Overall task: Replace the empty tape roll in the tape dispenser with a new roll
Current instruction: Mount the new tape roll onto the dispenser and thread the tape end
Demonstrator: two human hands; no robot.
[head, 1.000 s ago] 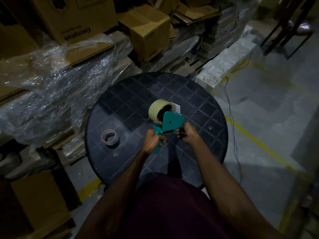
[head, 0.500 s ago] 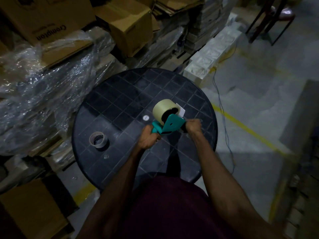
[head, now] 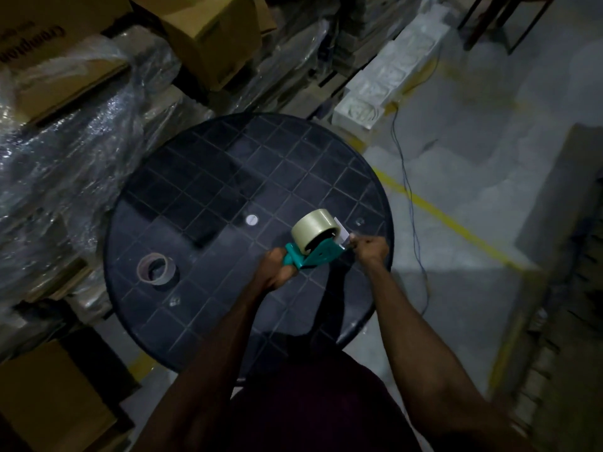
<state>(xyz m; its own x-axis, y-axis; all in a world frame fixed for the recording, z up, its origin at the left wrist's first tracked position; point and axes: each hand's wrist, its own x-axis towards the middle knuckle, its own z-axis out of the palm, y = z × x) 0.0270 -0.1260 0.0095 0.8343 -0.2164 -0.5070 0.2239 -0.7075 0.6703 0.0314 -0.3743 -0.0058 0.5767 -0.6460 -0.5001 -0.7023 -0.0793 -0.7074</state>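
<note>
A teal plastic tape dispenser is held above the right part of a round black counter with a moulded grid pattern. A full roll of pale beige tape is seated on the dispenser's hub, its dark core only partly visible. The handle is gripped by the left hand, whose fingers are wrapped tight around it. The right hand is held at the dispenser's front end, its fingertips pinched together just beside a small whitish tab; whether tape is gripped cannot be told in the dim light. An empty brown cardboard tape core lies flat on the left part of the counter, well apart from the dispenser. Brown cardboard boxes are stacked beyond the counter, their contents hidden, some under clear plastic wrap. The print on the top-left box is cut off by the frame. A yellow line is painted across the grey floor.
</note>
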